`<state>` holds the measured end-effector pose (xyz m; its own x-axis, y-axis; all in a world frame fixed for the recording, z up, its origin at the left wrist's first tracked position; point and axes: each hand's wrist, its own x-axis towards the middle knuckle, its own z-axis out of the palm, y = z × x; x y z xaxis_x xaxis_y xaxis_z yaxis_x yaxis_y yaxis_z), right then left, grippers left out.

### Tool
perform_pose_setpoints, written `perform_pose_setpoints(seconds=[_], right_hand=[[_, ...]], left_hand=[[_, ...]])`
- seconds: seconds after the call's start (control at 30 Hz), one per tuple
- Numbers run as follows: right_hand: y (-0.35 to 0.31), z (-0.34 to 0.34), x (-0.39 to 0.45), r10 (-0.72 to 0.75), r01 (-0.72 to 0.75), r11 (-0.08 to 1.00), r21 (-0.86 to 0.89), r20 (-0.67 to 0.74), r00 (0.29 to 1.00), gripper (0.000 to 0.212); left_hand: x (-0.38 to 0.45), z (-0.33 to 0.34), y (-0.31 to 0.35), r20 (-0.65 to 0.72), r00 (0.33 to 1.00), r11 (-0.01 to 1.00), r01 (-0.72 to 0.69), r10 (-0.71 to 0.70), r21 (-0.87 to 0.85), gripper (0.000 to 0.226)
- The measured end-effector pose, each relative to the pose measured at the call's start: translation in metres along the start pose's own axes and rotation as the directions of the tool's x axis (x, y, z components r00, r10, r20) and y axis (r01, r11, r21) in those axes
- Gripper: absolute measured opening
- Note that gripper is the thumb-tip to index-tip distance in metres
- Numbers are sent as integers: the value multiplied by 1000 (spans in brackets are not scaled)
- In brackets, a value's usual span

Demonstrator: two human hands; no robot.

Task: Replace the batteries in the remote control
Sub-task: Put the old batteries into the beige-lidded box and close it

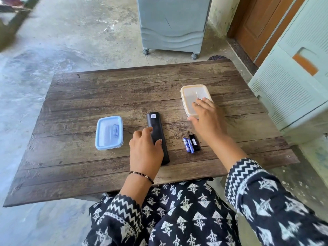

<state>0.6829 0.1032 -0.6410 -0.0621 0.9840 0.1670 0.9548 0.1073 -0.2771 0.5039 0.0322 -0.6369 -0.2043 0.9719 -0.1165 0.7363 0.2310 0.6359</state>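
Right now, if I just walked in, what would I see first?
Probably the black remote lying in the middle of the wooden table, with the left hand resting on it. Just right of it lie two blue batteries and a small black cover, while the right hand reaches over a clear box.

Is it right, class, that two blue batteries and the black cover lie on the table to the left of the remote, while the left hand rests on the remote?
Not quite. The head view shows the two blue batteries and black cover lying right of the remote, not left. The left hand does rest on the remote.
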Motion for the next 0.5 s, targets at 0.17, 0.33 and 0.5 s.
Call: perform_pose_setpoints(seconds=[0.17, 0.33, 0.5], right_hand=[[2, -2, -9, -70, 77, 996, 35, -170, 983, 27], [-10, -22, -33, -52, 109, 985, 134, -371, 927, 19], [-25, -30, -47, -5, 140, 960, 244, -486, 874, 18]], left_hand=[[14, 4, 28, -5, 992, 932, -118, 124, -342, 32], [29, 27, 61, 478, 878, 423, 422, 28, -802, 21], [30, 39, 74, 649, 750, 59, 647, 128, -760, 55]])
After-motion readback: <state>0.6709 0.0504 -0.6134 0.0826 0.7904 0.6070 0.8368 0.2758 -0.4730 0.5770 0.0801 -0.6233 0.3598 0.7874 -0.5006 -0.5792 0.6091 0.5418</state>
